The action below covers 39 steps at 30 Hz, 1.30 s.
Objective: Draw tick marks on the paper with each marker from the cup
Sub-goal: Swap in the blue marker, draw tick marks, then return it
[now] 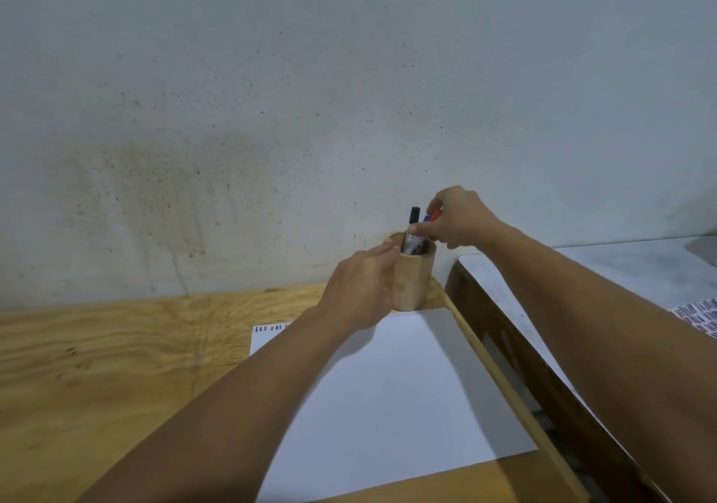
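the person is at the marker-picking step. the left hand [362, 289] is wrapped around the side of the wooden cup [413, 281], holding it steady at the back of the plywood table [116, 366], right up against the wall [271, 95]. the right hand [458, 219] is over the cup mouth with fingers pinched on a marker body; red and blue caps poke out by the fingers, so hard to say which one it actually has. a black-capped marker [414, 216] stands free in the cup.

the paper [407, 386] lies just in front of the cup, mostly blank, with a short row of small marks [271, 328] at its far left corner, partly hidden by the left forearm.

next move probably needs a straight lift so the other markers don't tip, then uncapping. the left arm lies across the paper, so it'd likely have to shift. a second table [582, 269] sits off to the right.
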### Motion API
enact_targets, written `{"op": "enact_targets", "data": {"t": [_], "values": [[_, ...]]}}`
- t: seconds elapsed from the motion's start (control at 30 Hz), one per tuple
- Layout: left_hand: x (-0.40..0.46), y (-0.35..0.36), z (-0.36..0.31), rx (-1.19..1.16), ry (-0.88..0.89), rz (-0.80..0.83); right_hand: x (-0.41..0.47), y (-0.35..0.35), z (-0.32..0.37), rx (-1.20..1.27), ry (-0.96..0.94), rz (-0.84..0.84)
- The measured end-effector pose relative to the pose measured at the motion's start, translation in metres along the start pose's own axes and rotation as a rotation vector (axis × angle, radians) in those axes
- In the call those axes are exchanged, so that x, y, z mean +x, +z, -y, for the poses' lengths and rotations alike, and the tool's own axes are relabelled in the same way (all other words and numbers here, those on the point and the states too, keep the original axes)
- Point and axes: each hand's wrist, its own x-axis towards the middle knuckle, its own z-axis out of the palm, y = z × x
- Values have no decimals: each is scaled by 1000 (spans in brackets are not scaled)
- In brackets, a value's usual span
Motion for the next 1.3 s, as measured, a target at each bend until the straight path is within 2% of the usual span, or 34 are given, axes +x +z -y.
{"op": "enact_targets", "data": {"t": [0.1, 0.23, 0.3, 0.5, 0.7, 0.83, 0.9, 1.0, 1.03, 1.1, 1.2, 1.3], "values": [[1, 0, 1, -9, 4, 4, -1, 1, 0, 34, 12, 24], [3, 0, 2, -16, -22, 9, -1, -3, -4, 196, 42, 145], [3, 0, 2, -21, -16, 14, 1, -2, -6, 178, 42, 140], [3, -1, 0, -37, -31, 35, 10, 11, -13, 71, -39, -64], [4, 0, 2, -18, -45, 85, 7, 0, -13, 212, -66, -245], [3, -3, 1, -114, -60, 119, -1, -25, -1, 307, -147, -381], [2, -9, -2, -141, -45, 63, -10, -39, 9, 336, -199, -451], [2, -18, -6, -130, -77, -219, -29, -55, 26, 393, -235, -578], [2, -22, -7, -189, -137, -295, -36, -58, 31, 427, -233, -621], [3, -33, -12, -446, -297, -339, -52, -56, 39, 592, -213, -650], [1, -53, -20, -938, -495, -242, -73, -31, 48, 899, -128, -552], [-3, -61, -14, -1152, -556, -158, -91, 3, 55, 1046, -50, -413]]}}
